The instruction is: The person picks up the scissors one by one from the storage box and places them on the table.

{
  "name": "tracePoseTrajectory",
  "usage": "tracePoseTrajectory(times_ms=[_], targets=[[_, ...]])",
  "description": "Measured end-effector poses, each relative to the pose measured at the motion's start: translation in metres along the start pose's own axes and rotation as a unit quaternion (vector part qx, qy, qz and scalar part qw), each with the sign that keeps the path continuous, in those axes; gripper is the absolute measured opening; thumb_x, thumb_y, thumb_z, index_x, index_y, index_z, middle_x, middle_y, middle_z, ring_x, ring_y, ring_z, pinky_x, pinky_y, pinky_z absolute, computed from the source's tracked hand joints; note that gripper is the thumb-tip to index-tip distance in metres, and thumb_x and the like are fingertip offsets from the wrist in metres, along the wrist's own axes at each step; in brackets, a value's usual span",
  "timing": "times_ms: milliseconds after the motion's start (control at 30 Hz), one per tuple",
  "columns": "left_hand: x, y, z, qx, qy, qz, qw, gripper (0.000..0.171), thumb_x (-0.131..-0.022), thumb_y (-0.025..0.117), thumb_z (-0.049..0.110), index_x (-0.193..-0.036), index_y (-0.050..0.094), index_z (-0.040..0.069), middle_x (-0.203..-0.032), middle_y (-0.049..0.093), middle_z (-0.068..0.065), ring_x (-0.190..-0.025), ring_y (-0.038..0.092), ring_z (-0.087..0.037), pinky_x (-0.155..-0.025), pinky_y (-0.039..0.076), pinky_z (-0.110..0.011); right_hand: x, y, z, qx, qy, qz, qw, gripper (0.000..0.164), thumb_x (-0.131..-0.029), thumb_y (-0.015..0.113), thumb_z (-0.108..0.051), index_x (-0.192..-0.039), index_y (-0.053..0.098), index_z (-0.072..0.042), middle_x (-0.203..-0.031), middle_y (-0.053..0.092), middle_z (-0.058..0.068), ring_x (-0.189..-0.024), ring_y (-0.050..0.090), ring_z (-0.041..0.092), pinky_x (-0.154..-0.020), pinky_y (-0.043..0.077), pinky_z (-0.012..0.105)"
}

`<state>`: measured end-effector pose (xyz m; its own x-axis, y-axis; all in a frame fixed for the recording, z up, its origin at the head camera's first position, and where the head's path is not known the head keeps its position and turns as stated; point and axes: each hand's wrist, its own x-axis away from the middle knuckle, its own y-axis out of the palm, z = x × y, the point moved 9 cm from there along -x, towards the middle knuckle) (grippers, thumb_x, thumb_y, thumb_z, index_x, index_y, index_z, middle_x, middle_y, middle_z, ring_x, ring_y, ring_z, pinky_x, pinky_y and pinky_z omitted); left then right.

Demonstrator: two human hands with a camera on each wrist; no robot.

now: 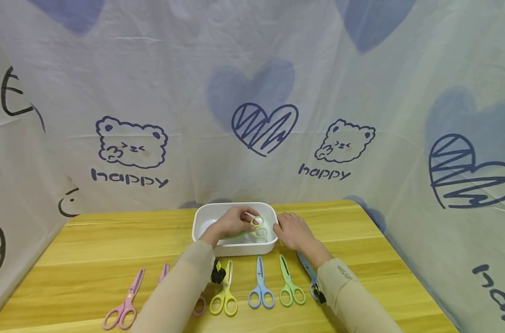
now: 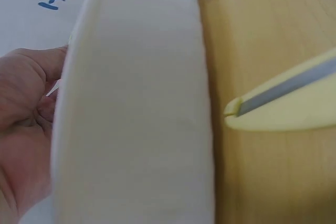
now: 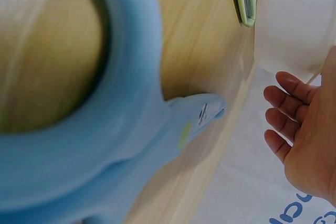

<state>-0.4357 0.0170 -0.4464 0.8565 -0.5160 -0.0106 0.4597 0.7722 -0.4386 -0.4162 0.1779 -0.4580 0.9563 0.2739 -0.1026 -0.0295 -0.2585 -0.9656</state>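
A white plastic box stands toward the back of the wooden table. My left hand reaches into it, holding a pair of light green scissors whose handle loops point right. The box wall hides part of that hand in the left wrist view, and the scissors' blades are mostly hidden behind the hand in the head view. My right hand rests against the box's right end, thumb at the rim. Its fingers are loosely bent outside the box. Blue scissors lie on the table under the right forearm.
In front of the box lie yellow scissors, blue scissors and green scissors, blades toward the box. Pink scissors lie at the left, with another pink pair partly under the left forearm. A printed curtain hangs behind the table.
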Motion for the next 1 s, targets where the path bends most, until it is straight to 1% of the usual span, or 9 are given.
tracePoseTrajectory(times_ms=[67, 200, 333, 433, 533, 667, 833, 900, 1000], targets=[[0.002, -0.003, 0.003, 0.002, 0.005, 0.0, 1.0, 0.038, -0.088, 0.077, -0.003, -0.125, 0.068, -0.002, -0.104, 0.076, -0.013, -0.095, 0.07, -0.015, -0.075, 0.052, -0.023, 0.0, 0.001, 0.001, -0.001, 0.001, -0.003, 1.0, 0.04, -0.107, 0.043, -0.03, -0.127, 0.064, -0.003, -0.133, 0.064, 0.014, -0.123, 0.054, 0.035, -0.106, 0.041, 0.054], [0.008, -0.012, 0.006, 0.001, 0.004, 0.006, 1.0, 0.038, -0.09, 0.076, -0.002, -0.128, 0.067, -0.001, -0.106, 0.076, -0.012, -0.098, 0.07, -0.017, -0.081, 0.054, -0.026, -0.001, 0.004, 0.003, 0.0, 0.006, -0.012, 1.0, 0.044, -0.108, 0.041, -0.032, -0.132, 0.063, -0.003, -0.136, 0.063, 0.014, -0.127, 0.053, 0.035, -0.109, 0.039, 0.053], [0.018, -0.022, 0.011, -0.005, 0.0, 0.018, 0.9998, 0.039, -0.092, 0.075, 0.0, -0.13, 0.066, 0.001, -0.109, 0.076, -0.009, -0.101, 0.069, -0.018, -0.085, 0.055, -0.028, -0.001, 0.004, 0.002, -0.003, 0.01, -0.014, 1.0, 0.045, -0.108, 0.042, -0.032, -0.134, 0.062, -0.002, -0.138, 0.062, 0.015, -0.129, 0.052, 0.036, -0.11, 0.038, 0.054], [0.025, -0.03, 0.016, -0.007, 0.011, 0.023, 0.9996, 0.04, -0.092, 0.074, 0.0, -0.132, 0.065, -0.002, -0.111, 0.075, -0.011, -0.104, 0.069, -0.02, -0.086, 0.055, -0.028, 0.0, 0.002, 0.001, -0.006, 0.01, -0.013, 1.0, 0.044, -0.107, 0.043, -0.031, -0.133, 0.062, -0.001, -0.138, 0.062, 0.016, -0.128, 0.052, 0.036, -0.11, 0.038, 0.055], [0.032, -0.037, 0.016, -0.004, 0.018, 0.027, 0.9995, 0.041, -0.093, 0.074, 0.001, -0.132, 0.064, -0.003, -0.113, 0.075, -0.012, -0.106, 0.069, -0.021, -0.086, 0.055, -0.027, 0.001, 0.0, 0.0, -0.009, 0.008, -0.009, 1.0, 0.043, -0.107, 0.044, -0.03, -0.133, 0.062, -0.001, -0.137, 0.063, 0.016, -0.127, 0.053, 0.036, -0.109, 0.039, 0.055], [0.041, -0.047, 0.013, -0.008, 0.025, 0.033, 0.9991, 0.041, -0.094, 0.074, 0.003, -0.133, 0.064, -0.002, -0.113, 0.075, -0.013, -0.106, 0.069, -0.023, -0.085, 0.055, -0.027, -0.001, 0.001, 0.002, -0.009, 0.006, -0.004, 1.0, 0.043, -0.107, 0.043, -0.031, -0.13, 0.063, -0.002, -0.134, 0.064, 0.015, -0.125, 0.054, 0.035, -0.106, 0.041, 0.054], [0.057, -0.059, 0.01, -0.003, 0.031, 0.032, 0.999, 0.04, -0.095, 0.072, 0.002, -0.134, 0.063, -0.004, -0.115, 0.073, -0.016, -0.106, 0.069, -0.025, -0.085, 0.056, -0.028, -0.003, 0.003, 0.004, -0.007, -0.001, 0.006, 1.0, 0.043, -0.107, 0.042, -0.033, -0.126, 0.065, -0.003, -0.129, 0.067, 0.013, -0.119, 0.056, 0.034, -0.102, 0.044, 0.053], [0.065, -0.064, 0.011, 0.001, 0.03, 0.03, 0.9991, 0.041, -0.095, 0.071, 0.001, -0.135, 0.061, -0.005, -0.115, 0.073, -0.017, -0.105, 0.069, -0.025, -0.086, 0.056, -0.029, -0.003, 0.004, 0.004, -0.003, -0.002, 0.006, 1.0, 0.043, -0.107, 0.041, -0.033, -0.127, 0.065, -0.003, -0.129, 0.066, 0.013, -0.119, 0.056, 0.034, -0.102, 0.044, 0.053], [0.076, -0.072, 0.012, -0.001, 0.037, 0.03, 0.9989, 0.041, -0.096, 0.07, 0.0, -0.135, 0.06, -0.006, -0.115, 0.072, -0.018, -0.105, 0.068, -0.026, -0.086, 0.056, -0.029, -0.002, 0.003, 0.003, -0.002, 0.003, 0.001, 1.0, 0.045, -0.107, 0.04, -0.033, -0.13, 0.064, -0.002, -0.13, 0.066, 0.014, -0.119, 0.055, 0.035, -0.103, 0.043, 0.053]])
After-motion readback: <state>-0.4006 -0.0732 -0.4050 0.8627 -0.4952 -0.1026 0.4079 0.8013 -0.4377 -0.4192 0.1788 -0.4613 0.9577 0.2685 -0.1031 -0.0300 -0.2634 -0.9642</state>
